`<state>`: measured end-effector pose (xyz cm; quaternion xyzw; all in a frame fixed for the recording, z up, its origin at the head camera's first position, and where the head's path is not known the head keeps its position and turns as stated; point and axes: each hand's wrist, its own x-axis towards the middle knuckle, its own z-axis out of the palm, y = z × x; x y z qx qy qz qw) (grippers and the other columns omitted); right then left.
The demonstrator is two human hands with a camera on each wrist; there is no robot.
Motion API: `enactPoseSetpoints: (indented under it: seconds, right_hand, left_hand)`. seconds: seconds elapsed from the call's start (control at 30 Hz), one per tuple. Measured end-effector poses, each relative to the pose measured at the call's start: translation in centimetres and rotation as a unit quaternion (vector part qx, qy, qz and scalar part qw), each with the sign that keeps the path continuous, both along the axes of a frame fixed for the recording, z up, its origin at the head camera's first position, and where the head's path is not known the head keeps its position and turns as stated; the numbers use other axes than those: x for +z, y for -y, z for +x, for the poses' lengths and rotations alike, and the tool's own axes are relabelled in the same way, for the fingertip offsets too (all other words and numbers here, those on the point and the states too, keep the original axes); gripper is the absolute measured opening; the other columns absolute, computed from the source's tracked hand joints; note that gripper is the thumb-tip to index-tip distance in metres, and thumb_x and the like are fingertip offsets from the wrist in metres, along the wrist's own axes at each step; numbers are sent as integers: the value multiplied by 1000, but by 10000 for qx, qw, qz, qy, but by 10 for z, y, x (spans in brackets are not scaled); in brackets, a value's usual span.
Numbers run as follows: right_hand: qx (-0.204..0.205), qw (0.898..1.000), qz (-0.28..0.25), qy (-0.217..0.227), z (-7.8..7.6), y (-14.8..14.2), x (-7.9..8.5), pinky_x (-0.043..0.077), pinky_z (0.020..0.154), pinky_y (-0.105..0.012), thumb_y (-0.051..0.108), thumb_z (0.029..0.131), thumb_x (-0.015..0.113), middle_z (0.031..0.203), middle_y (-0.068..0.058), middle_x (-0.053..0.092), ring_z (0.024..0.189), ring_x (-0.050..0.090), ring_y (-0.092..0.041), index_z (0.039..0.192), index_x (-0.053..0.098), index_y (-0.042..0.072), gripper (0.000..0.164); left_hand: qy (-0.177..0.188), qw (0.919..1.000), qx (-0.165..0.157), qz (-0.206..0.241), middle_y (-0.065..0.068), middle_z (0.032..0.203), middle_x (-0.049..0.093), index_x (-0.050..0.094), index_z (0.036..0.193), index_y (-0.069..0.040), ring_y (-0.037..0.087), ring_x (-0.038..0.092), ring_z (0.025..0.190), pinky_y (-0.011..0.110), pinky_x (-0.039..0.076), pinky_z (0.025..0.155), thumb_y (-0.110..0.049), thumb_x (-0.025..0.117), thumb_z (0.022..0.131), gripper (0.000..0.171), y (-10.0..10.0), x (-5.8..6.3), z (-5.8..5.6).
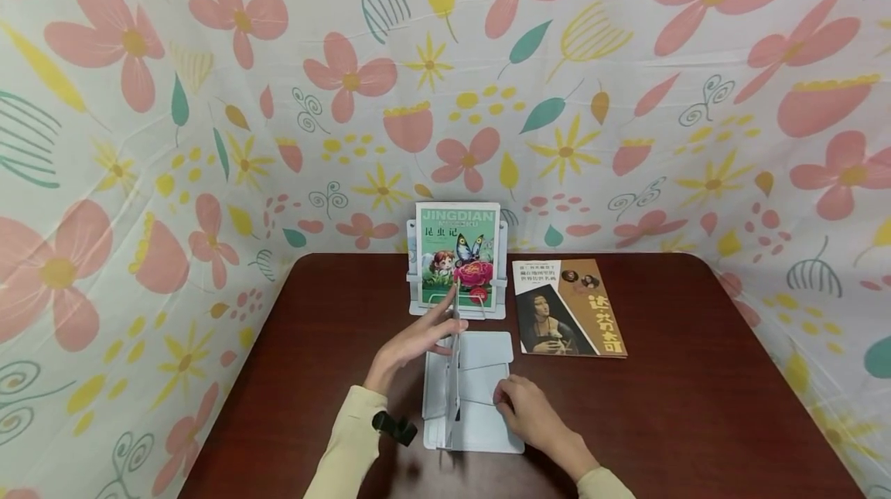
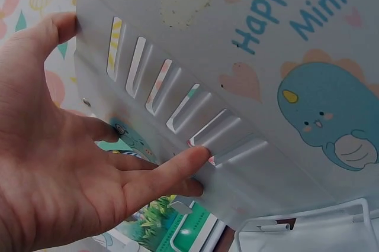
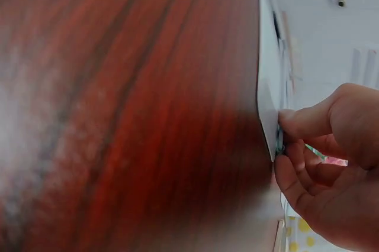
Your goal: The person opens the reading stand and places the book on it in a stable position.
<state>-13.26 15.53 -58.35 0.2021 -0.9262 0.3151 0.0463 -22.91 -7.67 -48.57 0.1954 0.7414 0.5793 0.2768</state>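
A pale metal book stand lies on the table, its base flat and its hinged panel raised nearly edge-on to the head camera. The panel bears slots, a blue cartoon dinosaur and "Happy Mini" lettering. My left hand grips the panel near its far edge, with fingers spread over its slotted face in the left wrist view. At the base's right edge, my right hand pinches a thin part between thumb and fingers. A wire bracket shows below the panel in the left wrist view.
Behind the stand, a second stand holds an upright green children's book. A brown and white book with a portrait lies flat at right. Floral cloth hangs round the dark wooden table.
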Motion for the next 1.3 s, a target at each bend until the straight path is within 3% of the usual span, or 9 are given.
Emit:
enactPoseSetpoints:
  seconds: [0.3,0.6,0.8,1.07,1.3]
  right_hand:
    - [199,9977,-621,203,-2,-8,-3,44,59,-20,-6,87,71,76,3,56,68,47,0,81,64,9,17]
    - [400,9895,-1299,490,-5,-16,-7,46,59,-19,-5,89,71,79,3,60,69,50,2,88,66,7,12]
    - [471,9844,-1525,739,-7,-18,-11,46,60,-19,-3,91,69,80,1,62,70,50,1,90,66,3,7]
    - [576,9824,-1659,640,-6,-21,-12,46,59,-19,-3,91,69,78,2,61,69,50,3,90,66,2,7]
    - [527,9803,-1675,908,-4,-25,-10,45,61,-19,-1,93,68,80,1,60,71,50,1,91,65,1,4]
  left_hand:
    - [14,10000,38,-31,17,169,14,3,163,-39,34,42,146,46,57,96,-56,59,97,88,-6,1,1]
    - [-123,9980,277,-564,8,170,18,6,162,-41,31,50,139,51,55,98,-60,61,93,91,-25,7,6]
    - [-302,9917,524,-1136,6,170,20,7,161,-45,32,56,132,48,55,97,-64,63,89,93,-39,8,11]
    - [-347,9896,563,-1281,7,169,21,6,162,-42,31,59,128,50,53,99,-64,62,89,95,-45,11,14]
    - [-302,9904,465,-1265,7,169,20,5,162,-42,28,64,120,47,55,96,-64,62,89,94,-50,12,13]
